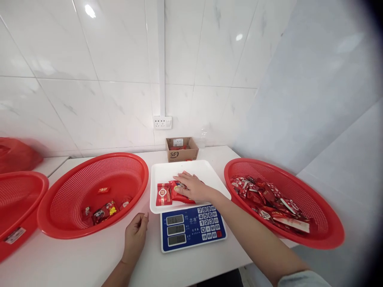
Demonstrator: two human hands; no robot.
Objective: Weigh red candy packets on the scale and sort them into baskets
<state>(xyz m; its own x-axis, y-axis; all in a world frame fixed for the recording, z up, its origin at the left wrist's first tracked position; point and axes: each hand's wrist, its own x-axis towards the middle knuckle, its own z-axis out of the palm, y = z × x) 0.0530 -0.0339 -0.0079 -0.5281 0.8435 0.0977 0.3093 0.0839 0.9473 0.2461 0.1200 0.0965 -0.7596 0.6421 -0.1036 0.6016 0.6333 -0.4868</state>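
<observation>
My right hand (193,186) lies on several red snack packets (164,194) in the white tray (179,169) of a blue electronic scale (193,227); its fingers are stretched out flat over the packets. My left hand (136,235) rests on the white table beside the scale's left edge, fingers loosely curled, holding nothing. It sits just below the rim of a red mesh basket (60,199) that contains a few red packets (103,211).
A second red basket (329,235) on the right holds several red packets. Another red basket (18,191) and a red bag (16,153) are at the far left. A small cardboard box (181,149) stands by the tiled wall under a power socket (162,122).
</observation>
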